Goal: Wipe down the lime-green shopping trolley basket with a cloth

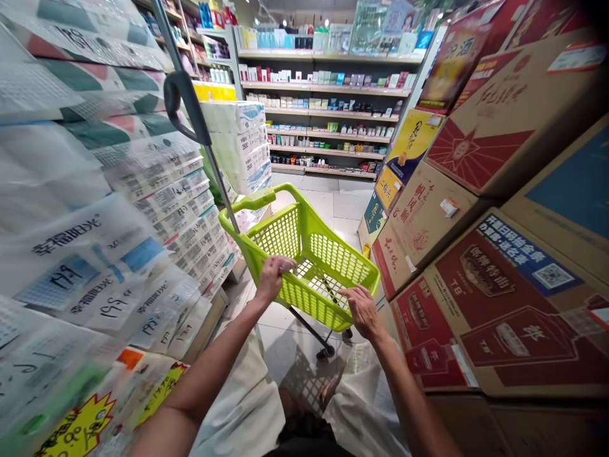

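I have one green shopping cart [304, 254] in the middle of the aisle, between the stacks on the left and the cartons on the right, standing on the pale floor tiles [349, 206]. Two hands are at its near side. My left hand [272, 279] has its grip closed on the near left rim; my right hand [360, 308] lies at the near right corner, fingers fairly straight over the edge, and I cannot tell whether that grip closes on it. I make out two dark wheels [326, 352] under the basket. One grey pole [183, 114] with one looped handle leans up at the far left end of the cart. Beyond my arms, two pale trouser legs [238, 400] show near me, with one foot [329, 390] between them. Left, white paper packs [118, 266] are piled too many to count, with two yellow starburst price signs [78, 428] at the near end. Right, printed cartons [504, 273] rise in a wall, one bearing one QR code [552, 275]. At the far end stands one shelf unit [328, 117], with six boards of small goods visible.
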`<state>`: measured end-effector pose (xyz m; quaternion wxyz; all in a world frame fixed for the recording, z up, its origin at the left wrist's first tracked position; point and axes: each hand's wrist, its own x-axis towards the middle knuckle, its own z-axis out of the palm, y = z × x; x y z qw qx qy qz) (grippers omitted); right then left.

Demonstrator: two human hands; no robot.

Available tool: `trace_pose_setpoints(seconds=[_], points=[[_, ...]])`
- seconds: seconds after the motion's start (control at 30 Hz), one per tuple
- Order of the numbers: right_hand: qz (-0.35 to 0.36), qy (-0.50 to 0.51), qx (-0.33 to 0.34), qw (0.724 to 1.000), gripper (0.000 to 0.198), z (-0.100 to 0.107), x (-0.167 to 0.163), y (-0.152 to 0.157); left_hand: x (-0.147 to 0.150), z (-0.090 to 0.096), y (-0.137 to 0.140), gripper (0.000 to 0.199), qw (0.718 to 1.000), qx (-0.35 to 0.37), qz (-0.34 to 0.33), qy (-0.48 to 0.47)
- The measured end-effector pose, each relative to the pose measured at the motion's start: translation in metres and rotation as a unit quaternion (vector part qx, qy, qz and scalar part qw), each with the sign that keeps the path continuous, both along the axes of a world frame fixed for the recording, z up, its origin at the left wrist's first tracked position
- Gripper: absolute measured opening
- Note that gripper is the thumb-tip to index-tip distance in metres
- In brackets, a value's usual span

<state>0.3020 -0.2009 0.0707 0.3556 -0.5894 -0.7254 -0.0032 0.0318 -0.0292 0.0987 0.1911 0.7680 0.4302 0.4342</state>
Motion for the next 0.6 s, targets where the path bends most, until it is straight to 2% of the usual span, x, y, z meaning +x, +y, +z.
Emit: trace_pose_setpoints(seconds=[0.07,0.1,0.2,0.23,0.33,0.37,0.47,0.5,0.53,0.6], points=[[0.001,0.003,0.001,1.000,0.063,0.000,-0.001,0.000,0.007,-0.004,-0.011,0.037,0.997,-0.002,0.062,-0.048],[-0.001,0.001,0.001,1.000,0.063,0.000,-0.001,0.000,0.011,-0.006,-0.016,0.036,0.997,-0.006,0.050,-0.054],[-0.018,-0.006,-0.002,1.000,0.062,0.000,0.001,-0.003,0.025,-0.013,-0.031,0.037,0.996,-0.016,-0.085,-0.026],[-0.024,-0.005,-0.004,1.000,0.061,0.000,0.003,-0.005,0.029,-0.015,-0.035,0.036,0.996,-0.015,-0.087,-0.030],[-0.041,0.002,-0.010,0.999,0.061,-0.002,0.010,-0.013,0.040,-0.022,-0.047,0.029,0.997,-0.013,0.024,-0.075],[-0.046,0.004,-0.012,0.999,0.061,-0.002,0.013,-0.016,0.044,-0.023,-0.052,0.029,0.996,-0.017,0.033,-0.079],[-0.061,0.015,-0.019,0.998,0.062,-0.004,0.019,-0.024,0.057,-0.026,-0.069,0.036,0.995,-0.031,-0.092,-0.038],[-0.067,0.023,-0.019,0.997,0.062,-0.005,0.021,-0.027,0.061,-0.026,-0.075,0.036,0.994,-0.034,-0.103,-0.031],[-0.072,0.032,-0.020,0.997,0.062,-0.006,0.022,-0.029,0.065,-0.027,-0.080,0.036,0.995,-0.038,-0.081,-0.032],[-0.082,0.051,-0.019,0.995,0.062,-0.007,0.026,-0.033,0.072,-0.029,-0.090,0.033,0.998,-0.046,0.004,-0.044]])
